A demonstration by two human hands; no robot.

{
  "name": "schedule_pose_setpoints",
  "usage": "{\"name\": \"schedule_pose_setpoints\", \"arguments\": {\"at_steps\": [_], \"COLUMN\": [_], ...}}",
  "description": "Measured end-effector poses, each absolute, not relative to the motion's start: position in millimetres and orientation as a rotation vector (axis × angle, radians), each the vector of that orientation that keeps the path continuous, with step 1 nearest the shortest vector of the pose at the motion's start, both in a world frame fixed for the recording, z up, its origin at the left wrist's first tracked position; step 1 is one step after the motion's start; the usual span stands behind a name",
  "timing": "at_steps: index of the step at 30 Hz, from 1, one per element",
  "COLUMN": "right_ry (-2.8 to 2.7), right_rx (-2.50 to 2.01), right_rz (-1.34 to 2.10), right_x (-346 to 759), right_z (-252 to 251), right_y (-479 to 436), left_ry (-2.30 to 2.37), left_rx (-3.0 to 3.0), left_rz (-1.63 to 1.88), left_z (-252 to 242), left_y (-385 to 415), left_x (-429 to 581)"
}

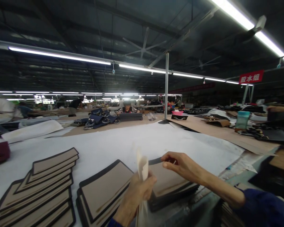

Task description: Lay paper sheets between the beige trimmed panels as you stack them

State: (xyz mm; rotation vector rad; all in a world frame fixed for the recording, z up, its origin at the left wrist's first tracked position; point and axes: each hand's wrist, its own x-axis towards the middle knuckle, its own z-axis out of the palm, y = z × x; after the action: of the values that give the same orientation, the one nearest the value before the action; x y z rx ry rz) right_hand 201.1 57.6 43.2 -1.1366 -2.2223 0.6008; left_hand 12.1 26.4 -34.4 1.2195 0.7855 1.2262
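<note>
- A pale folded sheet (144, 167) is gripped by the left hand (138, 192); the fingers are closed around it, and it is held upright between the middle stack and the right stack.
- The right hand (180, 165) is held above the right stack (168, 184), to the right of the sheet and apart from it. Its fingers are curled, with a small gap left between thumb and forefinger; whether anything small is pinched there cannot be told.
- The right stack is made up of brown panels with black borders, and its top is partly hidden by the right hand.
- Similar panels are piled in the middle stack (106, 190), which is partly covered by the left hand and forearm.
- More of these panels are laid out at the left as an overlapping row (38, 195), each one partly covered by the next.
- All three groups are set on white paper (104, 142), by which much of the table is covered.
- Beyond the paper, a pile of dark blue pieces (100, 118) is seen, with a metal post (167, 85) to its right.
- A jar with a blue-green lid (242, 120) is placed among dark items at the right.
- Dark blue sleeves (262, 201) are worn on both arms.
</note>
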Motion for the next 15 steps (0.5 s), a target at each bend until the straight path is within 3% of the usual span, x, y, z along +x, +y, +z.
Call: {"name": "schedule_pose_setpoints", "arguments": {"at_steps": [8,15], "right_ry": [-2.401,-2.315], "right_rx": [-1.246,-1.241], "right_rz": [0.261,0.574], "right_x": [143.8,150.2], "right_z": [46.1,45.0], "right_y": [29.3,52.5], "left_ry": [1.073,0.982], "left_rx": [1.373,1.314], "left_rz": [1.253,1.308], "left_z": [-29.0,-29.1], "left_y": [14.4,20.1], "left_x": [13.4,16.4]}}
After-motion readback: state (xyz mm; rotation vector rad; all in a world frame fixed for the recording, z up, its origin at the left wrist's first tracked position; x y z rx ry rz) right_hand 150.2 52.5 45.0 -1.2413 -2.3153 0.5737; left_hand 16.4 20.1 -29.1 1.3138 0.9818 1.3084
